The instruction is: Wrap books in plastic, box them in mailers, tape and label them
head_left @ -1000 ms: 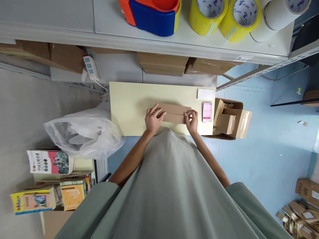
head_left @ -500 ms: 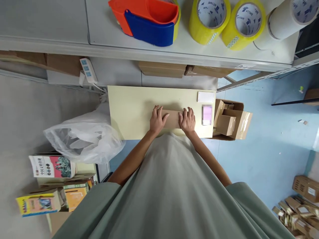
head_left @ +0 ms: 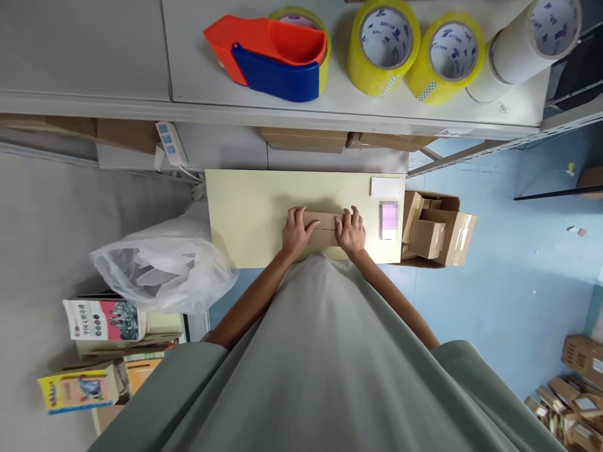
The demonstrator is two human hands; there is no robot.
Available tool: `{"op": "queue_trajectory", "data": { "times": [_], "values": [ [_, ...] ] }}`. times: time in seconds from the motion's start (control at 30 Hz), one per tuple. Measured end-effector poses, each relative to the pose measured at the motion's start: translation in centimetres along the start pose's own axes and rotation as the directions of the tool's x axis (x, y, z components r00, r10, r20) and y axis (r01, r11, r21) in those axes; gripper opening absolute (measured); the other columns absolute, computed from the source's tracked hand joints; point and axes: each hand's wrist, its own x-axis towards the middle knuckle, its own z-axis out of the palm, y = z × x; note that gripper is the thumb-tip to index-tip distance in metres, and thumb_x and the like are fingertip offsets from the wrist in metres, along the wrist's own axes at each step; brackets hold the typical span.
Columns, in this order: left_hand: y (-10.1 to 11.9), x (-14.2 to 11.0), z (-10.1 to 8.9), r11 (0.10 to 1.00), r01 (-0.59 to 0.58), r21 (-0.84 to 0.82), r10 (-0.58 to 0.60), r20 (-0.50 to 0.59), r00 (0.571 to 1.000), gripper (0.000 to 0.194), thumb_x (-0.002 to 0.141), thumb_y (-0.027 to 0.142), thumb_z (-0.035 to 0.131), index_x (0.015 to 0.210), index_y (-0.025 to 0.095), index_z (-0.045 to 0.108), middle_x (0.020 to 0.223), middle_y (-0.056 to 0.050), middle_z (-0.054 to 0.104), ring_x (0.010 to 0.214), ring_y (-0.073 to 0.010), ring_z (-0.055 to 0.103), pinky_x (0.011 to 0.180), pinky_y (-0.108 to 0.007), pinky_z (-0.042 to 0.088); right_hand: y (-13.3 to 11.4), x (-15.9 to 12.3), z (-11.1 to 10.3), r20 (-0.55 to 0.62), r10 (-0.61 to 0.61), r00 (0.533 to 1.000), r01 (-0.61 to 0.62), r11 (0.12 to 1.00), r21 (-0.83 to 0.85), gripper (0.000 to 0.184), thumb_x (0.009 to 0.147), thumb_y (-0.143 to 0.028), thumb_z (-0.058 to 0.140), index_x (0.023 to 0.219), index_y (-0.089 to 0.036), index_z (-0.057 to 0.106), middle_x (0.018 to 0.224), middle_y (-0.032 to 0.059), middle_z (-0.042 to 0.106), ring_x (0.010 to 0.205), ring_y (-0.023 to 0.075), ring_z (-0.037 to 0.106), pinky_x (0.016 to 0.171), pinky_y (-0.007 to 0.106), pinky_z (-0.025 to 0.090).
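A small brown cardboard box (head_left: 323, 228) lies on the pale yellow tabletop (head_left: 249, 213), close to its near edge, with a dark seam running along its top. My left hand (head_left: 296, 230) grips its left end, the thumb resting on top and the fingers curled over the far side. At the right end my right hand (head_left: 350, 231) holds it the same way. Right of that hand, a white card or pad (head_left: 385, 187) and a small pinkish, blurred item (head_left: 389, 220) lie on the tabletop.
A shelf (head_left: 188, 110) across the top bears a red and blue tape dispenser (head_left: 277, 69), yellow tape rolls (head_left: 384, 47) and white rolls (head_left: 532, 44). Left of the table hangs a plastic bag (head_left: 164, 267), above books (head_left: 103, 320). An open carton (head_left: 438, 229) with boxes stands right.
A seam now shows along the top of the box between my hands. Both hands keep hold of its ends. The whole view has shifted slightly downward.
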Motion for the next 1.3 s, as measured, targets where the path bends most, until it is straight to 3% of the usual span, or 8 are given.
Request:
{"op": "queue_trajectory", "data": {
  "times": [0.23, 0.47, 0.63, 0.8, 0.93, 1.1, 1.2, 1.3],
  "values": [
    [-0.4, -1.4, -0.1, 0.999, -0.013, -0.047, 0.012, -0.010, 1.000, 0.059, 0.110, 0.058, 0.063, 0.152, 0.018, 0.052, 0.150, -0.022, 0.057, 0.143, -0.0363, 0.063, 0.117, -0.049, 0.057, 0.2, -0.6, -0.4, 0.025, -0.005, 1.000, 0.004, 0.999, 0.041, 0.053, 0.121, -0.049, 0.033, 0.151, -0.016, 0.061, 0.155, 0.0212, 0.061, 0.135, 0.0316, 0.062, 0.098, 0.039, 0.060],
    [-0.7, -2.7, 0.5, 0.997, 0.061, -0.053, -0.063, -0.047, 0.997, 0.060, 0.111, 0.054, 0.063, 0.157, 0.019, 0.050, 0.154, -0.022, 0.055, 0.142, -0.0370, 0.063, 0.113, -0.050, 0.059, 0.4, -0.2, -0.2, 0.034, -0.066, 0.997, 0.064, 0.996, 0.056, 0.053, 0.120, -0.050, 0.032, 0.149, -0.017, 0.063, 0.153, 0.0197, 0.062, 0.131, 0.0321, 0.061, 0.090, 0.039, 0.061],
    [-0.4, -2.3, 0.0, 0.996, 0.039, -0.081, -0.043, -0.041, 0.998, 0.057, 0.112, 0.053, 0.058, 0.157, 0.019, 0.052, 0.154, -0.021, 0.057, 0.144, -0.0368, 0.063, 0.117, -0.051, 0.057, 0.4, 0.1, -0.6, 0.033, -0.082, 0.996, 0.080, 0.995, 0.063, 0.053, 0.120, -0.048, 0.032, 0.150, -0.017, 0.062, 0.155, 0.0199, 0.061, 0.130, 0.0315, 0.064, 0.100, 0.041, 0.059],
    [0.2, -2.0, -1.6, 0.990, -0.011, -0.139, -0.001, -0.090, 0.996, 0.051, 0.114, 0.049, 0.054, 0.155, 0.019, 0.056, 0.163, -0.021, 0.054, 0.153, -0.0360, 0.057, 0.126, -0.053, 0.052, 0.0, -0.2, -2.1, -0.007, -0.096, 0.995, 0.096, 0.995, 0.002, 0.054, 0.120, -0.045, 0.032, 0.150, -0.014, 0.064, 0.162, 0.0231, 0.060, 0.146, 0.0347, 0.059, 0.118, 0.049, 0.052],
    [1.2, 0.1, -4.7, 0.968, -0.140, -0.209, 0.090, -0.233, 0.968, 0.044, 0.116, 0.046, 0.047, 0.147, 0.019, 0.062, 0.153, -0.020, 0.064, 0.150, -0.0326, 0.061, 0.130, -0.053, 0.049, -2.4, 1.5, -6.2, -0.172, -0.213, 0.962, 0.207, 0.977, -0.050, 0.053, 0.120, -0.047, 0.034, 0.151, -0.015, 0.063, 0.159, 0.0235, 0.063, 0.151, 0.0352, 0.057, 0.124, 0.055, 0.047],
    [4.6, 4.5, -11.6, 0.900, -0.361, -0.245, 0.223, -0.452, 0.864, 0.039, 0.116, 0.043, 0.047, 0.142, 0.020, 0.066, 0.146, -0.017, 0.071, 0.143, -0.0301, 0.066, 0.129, -0.051, 0.050, -9.6, 7.6, -15.3, -0.375, -0.437, 0.818, 0.400, 0.900, -0.176, 0.054, 0.120, -0.047, 0.035, 0.162, -0.018, 0.053, 0.162, 0.0238, 0.058, 0.158, 0.0337, 0.049, 0.127, 0.057, 0.044],
    [7.1, 6.4, -16.0, 0.855, -0.457, -0.243, 0.275, -0.534, 0.799, 0.037, 0.116, 0.041, 0.049, 0.143, 0.022, 0.065, 0.147, -0.014, 0.071, 0.143, -0.0279, 0.066, 0.127, -0.048, 0.051, -14.5, 12.6, -19.3, -0.393, -0.523, 0.756, 0.440, 0.852, -0.285, 0.061, 0.120, -0.052, 0.032, 0.168, -0.017, 0.044, 0.168, 0.0243, 0.050, 0.162, 0.0365, 0.043, 0.129, 0.061, 0.042],
    [8.8, 6.9, -19.2, 0.823, -0.511, -0.249, 0.302, -0.570, 0.764, 0.035, 0.116, 0.037, 0.048, 0.142, 0.022, 0.066, 0.145, -0.013, 0.072, 0.139, -0.0259, 0.068, 0.123, -0.044, 0.054, -18.0, 17.5, -20.7, -0.327, -0.537, 0.778, 0.417, 0.830, -0.370, 0.067, 0.119, -0.057, 0.032, 0.167, -0.011, 0.042, 0.163, 0.0277, 0.053, 0.154, 0.0404, 0.050, 0.126, 0.065, 0.043]
  ]
}}
